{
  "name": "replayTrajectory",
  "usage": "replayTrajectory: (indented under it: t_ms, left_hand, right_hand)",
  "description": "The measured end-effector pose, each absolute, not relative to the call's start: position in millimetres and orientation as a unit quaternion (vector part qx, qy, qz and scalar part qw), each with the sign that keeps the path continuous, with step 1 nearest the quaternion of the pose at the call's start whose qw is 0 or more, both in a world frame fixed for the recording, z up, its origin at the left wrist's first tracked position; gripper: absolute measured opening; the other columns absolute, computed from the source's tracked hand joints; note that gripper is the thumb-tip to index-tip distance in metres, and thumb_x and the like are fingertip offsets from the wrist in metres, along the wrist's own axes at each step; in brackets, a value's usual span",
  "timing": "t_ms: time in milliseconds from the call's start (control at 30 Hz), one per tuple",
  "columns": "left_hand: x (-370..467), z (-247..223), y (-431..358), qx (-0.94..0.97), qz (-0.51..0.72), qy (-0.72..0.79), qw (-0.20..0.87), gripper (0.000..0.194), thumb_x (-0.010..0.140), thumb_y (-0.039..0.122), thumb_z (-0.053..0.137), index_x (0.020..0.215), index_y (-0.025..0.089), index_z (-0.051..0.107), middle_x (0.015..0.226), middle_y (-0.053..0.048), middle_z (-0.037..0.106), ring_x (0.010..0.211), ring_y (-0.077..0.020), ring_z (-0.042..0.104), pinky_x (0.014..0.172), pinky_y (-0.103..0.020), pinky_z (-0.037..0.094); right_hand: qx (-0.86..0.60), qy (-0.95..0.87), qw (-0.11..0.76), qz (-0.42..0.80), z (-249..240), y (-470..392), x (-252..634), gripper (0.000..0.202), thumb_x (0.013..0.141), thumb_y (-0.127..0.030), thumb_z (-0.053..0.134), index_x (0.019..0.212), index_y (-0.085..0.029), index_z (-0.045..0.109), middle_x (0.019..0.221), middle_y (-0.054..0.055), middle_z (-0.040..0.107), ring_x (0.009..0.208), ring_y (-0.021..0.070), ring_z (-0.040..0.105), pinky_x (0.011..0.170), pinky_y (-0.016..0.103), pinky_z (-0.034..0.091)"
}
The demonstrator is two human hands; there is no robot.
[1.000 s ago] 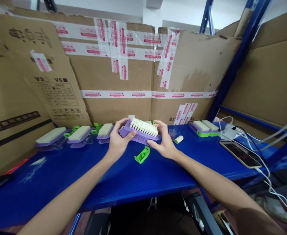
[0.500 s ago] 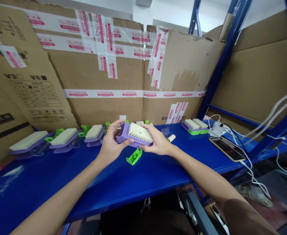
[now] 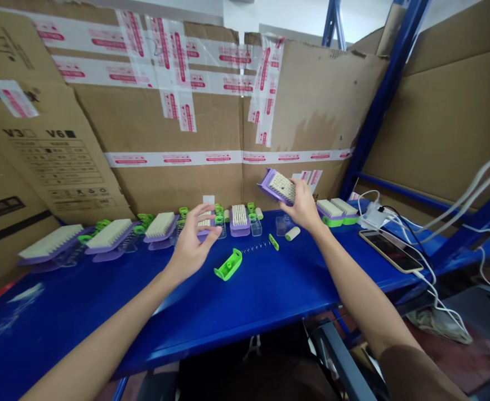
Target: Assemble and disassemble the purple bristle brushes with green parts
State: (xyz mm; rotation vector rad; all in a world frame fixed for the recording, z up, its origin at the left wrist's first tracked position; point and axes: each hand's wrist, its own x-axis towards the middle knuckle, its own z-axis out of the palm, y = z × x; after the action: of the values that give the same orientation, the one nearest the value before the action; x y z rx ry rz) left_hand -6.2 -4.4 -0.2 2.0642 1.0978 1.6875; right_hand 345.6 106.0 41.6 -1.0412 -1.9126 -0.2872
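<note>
My right hand (image 3: 305, 206) grips a purple scrub brush (image 3: 281, 186) with pale bristles and holds it tilted above the back right of the blue table. Raised over the middle, my left hand (image 3: 192, 242) has its fingers apart and nothing in them. Below and between the hands lies a green plastic shell (image 3: 228, 265). A thin spring (image 3: 256, 247) stretches from it toward a small green piece (image 3: 273, 241). A pale roller (image 3: 292, 233) rests just beyond, beside a clear plastic piece (image 3: 281, 225).
Several purple brushes (image 3: 110, 233) with green and clear parts line the back. Two brushes with green ends (image 3: 335, 211) sit at the right, near a phone (image 3: 390, 250), a white charger (image 3: 372, 217) and cables. Taped cardboard (image 3: 165, 128) walls the back; a blue post (image 3: 378, 106) rises right.
My left hand has let go of the brush. My right hand has carried it up and to the right, uncovering the spring, the small green piece and another brush behind.
</note>
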Motion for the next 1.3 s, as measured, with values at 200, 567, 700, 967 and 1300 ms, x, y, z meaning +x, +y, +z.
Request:
replayTrajectory:
  t_ms: [200,567,700,967,1300]
  left_hand:
    - [-6.0,0.4,-5.5,0.725,0.555,0.395,0.104,0.058,0.107,0.050,0.073,0.157,0.029,0.052,0.154,-0.014,0.066,0.134,-0.0314,0.068,0.108,-0.052,0.062]
    - [-6.7,5.0,-7.3,0.750,0.516,0.408,0.063,0.048,0.107,0.052,0.070,0.149,0.030,0.061,0.147,-0.012,0.069,0.132,-0.0328,0.070,0.112,-0.055,0.059]
    - [-7.8,4.4,-7.3,0.752,0.506,0.417,0.063,0.049,0.107,0.053,0.070,0.149,0.029,0.062,0.147,-0.012,0.069,0.127,-0.0330,0.072,0.112,-0.056,0.058]
    - [-8.3,4.1,-6.3,0.747,0.513,0.419,0.063,0.051,0.105,0.053,0.071,0.149,0.029,0.061,0.144,-0.012,0.071,0.128,-0.0334,0.072,0.112,-0.056,0.058]
    - [-9.3,-1.2,-2.1,0.750,0.509,0.417,0.068,0.055,0.106,0.053,0.072,0.153,0.028,0.057,0.144,-0.013,0.072,0.130,-0.0334,0.072,0.114,-0.057,0.056]
  right_hand:
    - [-0.489,-0.791,0.347,-0.125,35.7,117.6,365.0,0.071,0.091,-0.024,0.068,0.159,-0.015,0.048,0.155,0.022,0.056,0.137,0.0444,0.054,0.124,0.059,0.047]
    - [-0.503,-0.831,0.225,-0.082,17.0,142.2,386.7,0.071,0.091,-0.020,0.076,0.157,-0.018,0.050,0.157,0.019,0.057,0.144,0.0418,0.050,0.128,0.059,0.041]
    - [-0.507,-0.836,0.200,-0.058,13.9,145.6,390.3,0.073,0.092,-0.024,0.079,0.159,-0.019,0.050,0.157,0.019,0.058,0.143,0.0406,0.054,0.125,0.057,0.045]
    - [-0.503,-0.853,0.140,0.005,24.6,142.7,399.2,0.072,0.092,-0.026,0.084,0.159,-0.022,0.057,0.160,0.019,0.062,0.150,0.0403,0.058,0.128,0.056,0.045]
    - [-0.520,-0.847,0.096,0.057,42.4,127.2,399.0,0.069,0.082,-0.030,0.095,0.147,-0.024,0.070,0.146,0.014,0.077,0.134,0.0386,0.073,0.115,0.050,0.059]
